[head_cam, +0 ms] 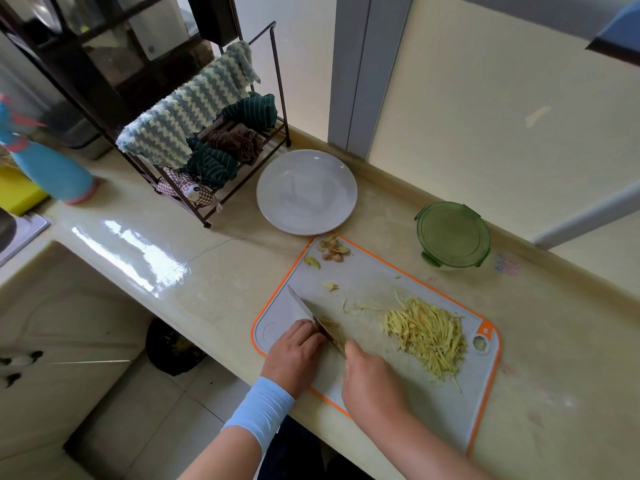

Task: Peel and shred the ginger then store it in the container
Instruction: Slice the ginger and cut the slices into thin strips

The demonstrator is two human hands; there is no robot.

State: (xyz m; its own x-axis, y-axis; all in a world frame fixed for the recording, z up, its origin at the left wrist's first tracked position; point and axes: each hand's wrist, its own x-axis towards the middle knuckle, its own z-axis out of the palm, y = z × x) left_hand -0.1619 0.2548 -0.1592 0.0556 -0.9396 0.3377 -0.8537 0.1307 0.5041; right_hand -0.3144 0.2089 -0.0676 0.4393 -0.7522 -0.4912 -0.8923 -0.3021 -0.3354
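Note:
A grey cutting board (374, 282) with an orange rim lies on the counter. A pile of shredded ginger (427, 332) sits on its right half. Ginger peelings (332, 251) lie at its far corner. My right hand (372, 379) grips the handle of a knife (308, 310), whose blade rests edge-down on the board. My left hand (294, 351), fingers curled, presses down a small bit of ginger right beside the blade; that piece is mostly hidden. A green-lidded round container (453, 233) stands shut beyond the board, to the right.
A white plate (306, 192) sits behind the board. A dark wire rack (207, 140) with cloths stands at the back left, a blue bottle (52, 168) further left. The counter's front edge runs under my wrists; a dark bin (173, 348) stands on the floor below.

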